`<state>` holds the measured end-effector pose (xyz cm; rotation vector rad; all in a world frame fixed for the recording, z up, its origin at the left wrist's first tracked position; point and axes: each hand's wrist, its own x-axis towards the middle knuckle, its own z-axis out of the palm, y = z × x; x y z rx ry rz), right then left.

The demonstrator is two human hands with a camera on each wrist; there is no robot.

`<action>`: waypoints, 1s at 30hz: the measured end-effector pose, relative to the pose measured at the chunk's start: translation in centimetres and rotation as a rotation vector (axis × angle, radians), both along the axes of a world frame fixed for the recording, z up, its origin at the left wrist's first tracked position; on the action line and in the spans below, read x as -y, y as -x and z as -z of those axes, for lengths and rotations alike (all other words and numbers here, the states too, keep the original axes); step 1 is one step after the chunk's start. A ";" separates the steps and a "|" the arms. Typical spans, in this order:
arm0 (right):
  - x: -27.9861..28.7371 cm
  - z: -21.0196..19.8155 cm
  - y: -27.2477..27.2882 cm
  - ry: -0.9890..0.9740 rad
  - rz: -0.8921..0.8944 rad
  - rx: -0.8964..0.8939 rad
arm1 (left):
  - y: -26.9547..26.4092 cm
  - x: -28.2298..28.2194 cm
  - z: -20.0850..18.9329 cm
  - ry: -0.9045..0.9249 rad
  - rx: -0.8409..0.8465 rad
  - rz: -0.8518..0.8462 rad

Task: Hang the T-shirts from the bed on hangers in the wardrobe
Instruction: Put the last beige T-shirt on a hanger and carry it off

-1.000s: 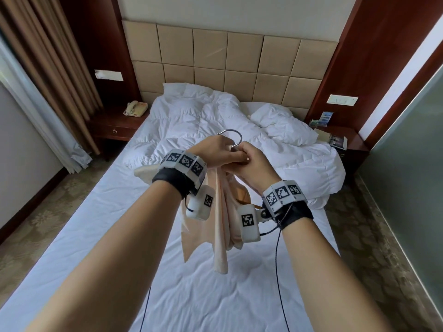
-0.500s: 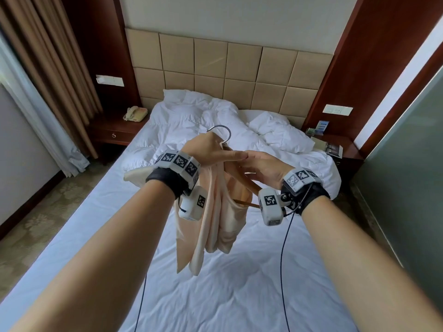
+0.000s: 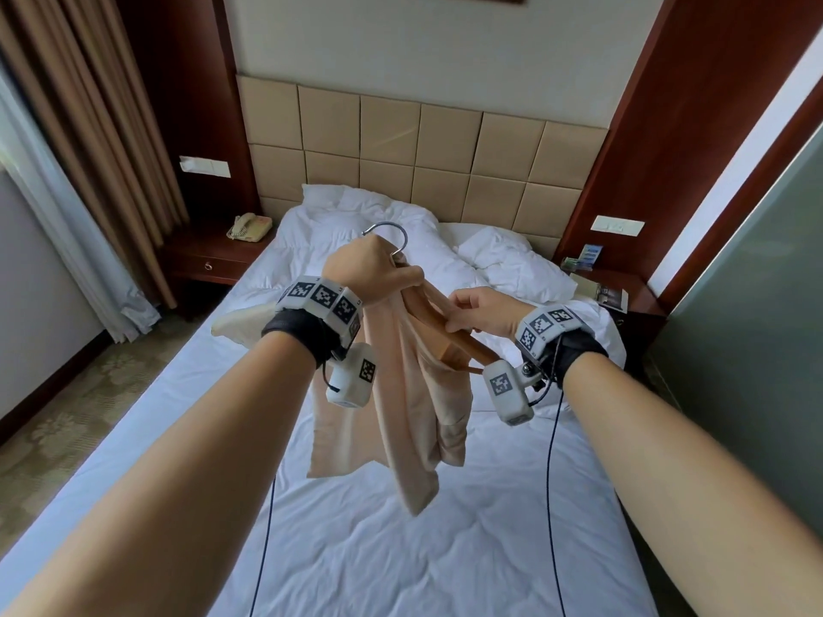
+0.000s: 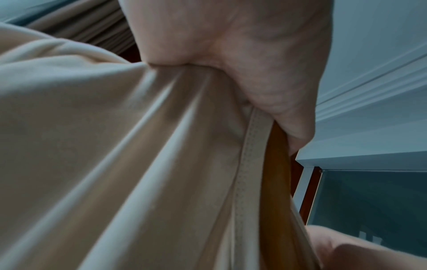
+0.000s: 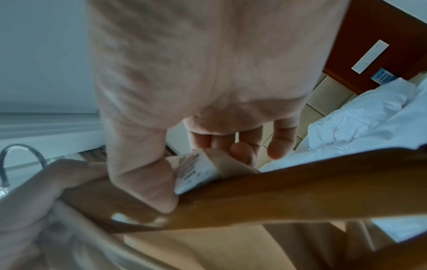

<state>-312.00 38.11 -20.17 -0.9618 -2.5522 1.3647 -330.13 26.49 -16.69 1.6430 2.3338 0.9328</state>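
Above the white bed [image 3: 401, 549], beige T-shirt [image 3: 401, 394] on wooden hanger [image 3: 467, 345], held between both hands.

Left hand [image 3: 369, 273] fisted around bunched shirt fabric and hanger neck below the metal hook [image 3: 392, 233]; right hand [image 3: 481, 311] just beside, thumb and fingers pinched on the collar and its label [image 5: 196, 171] against the hanger arm.

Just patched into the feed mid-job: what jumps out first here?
Dead centre, over the white bed, a peach T-shirt dangles half-threaded on a wooden hanger. The left hand grips hanger and bunched cloth just below the metal hook, while the right hand pinches the collar against the hanger's arm. Behind, a rumpled duvet is heaped at the tan headboard.
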 end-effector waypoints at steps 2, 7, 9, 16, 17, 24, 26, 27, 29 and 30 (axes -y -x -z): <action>-0.1 -0.2 -0.2 0.011 -0.032 0.005 | 0.1 0.1 -0.1 -0.007 -0.011 0.000; -0.7 -0.4 -0.4 0.007 -0.057 0.087 | 0.3 0.1 -0.4 -0.006 -0.024 0.005; -0.9 -0.5 -0.5 -0.059 0.017 0.105 | 0.4 0.1 -0.6 -0.010 -0.033 0.001; -1.8 0.9 -0.5 -0.393 0.351 0.209 | 0.9 0.0 -1.6 -0.086 -0.002 0.021; -1.9 1.1 -0.7 -0.392 0.396 0.202 | 1.0 0.0 -1.8 -0.096 -0.005 0.021; -3.1 2.8 -2.1 -0.259 0.566 0.164 | 1.3 0.2 -2.1 -0.136 -0.025 -0.022; -3.4 3.2 -2.5 -0.235 0.592 0.182 | 1.4 0.1 -1.9 -0.134 -0.035 -0.027; -3.6 3.4 -2.7 -0.244 0.595 0.205 | 1.4 0.1 -1.8 -0.136 -0.040 -0.028; -4.0 3.9 -3.1 -0.297 0.592 0.254 | 1.5 0.0 -1.7 -0.140 -0.039 -0.032; -4.1 4.0 -3.2 -0.334 0.587 0.281 | 1.6 -0.1 -1.6 -0.143 -0.033 -0.034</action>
